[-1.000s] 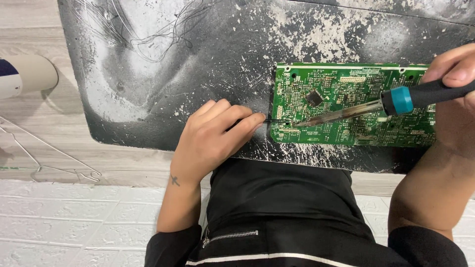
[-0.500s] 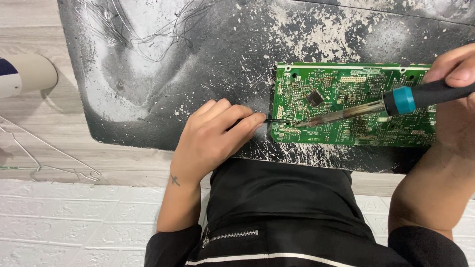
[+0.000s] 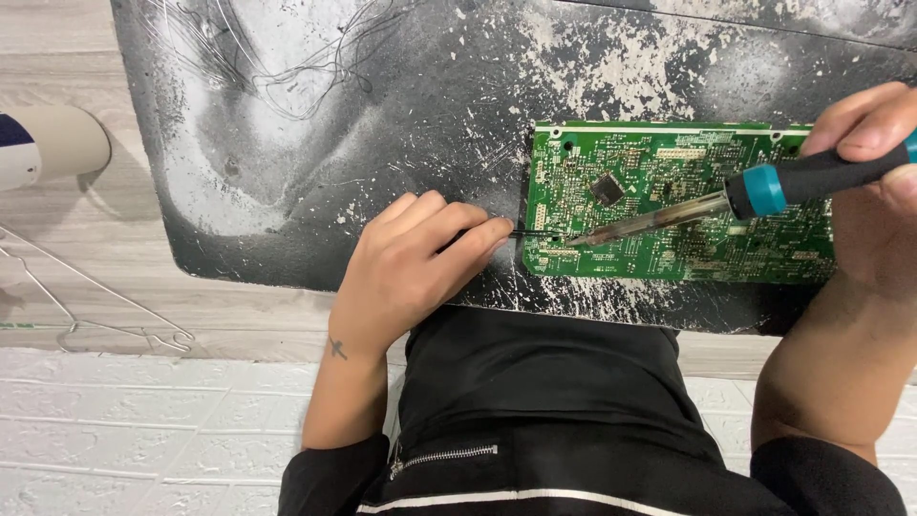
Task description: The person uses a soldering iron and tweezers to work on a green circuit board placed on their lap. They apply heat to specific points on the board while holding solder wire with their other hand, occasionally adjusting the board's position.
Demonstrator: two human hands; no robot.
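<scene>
Black rolled sleeves, small wrist tattoo

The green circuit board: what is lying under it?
Under the green rectangular circuit board lies a dark grey worn mat with white flecks, itself on a pale wooden surface. The mat directly beneath the board is covered, so unseen.

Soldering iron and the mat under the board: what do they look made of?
Soldering iron: dull metal shaft, teal collar, black grip that looks like plastic or rubber. Mat: dark, likely rubber or silicone; matte, heavily scuffed with whitish flecks. Circuit board: glossy green laminate.
</scene>
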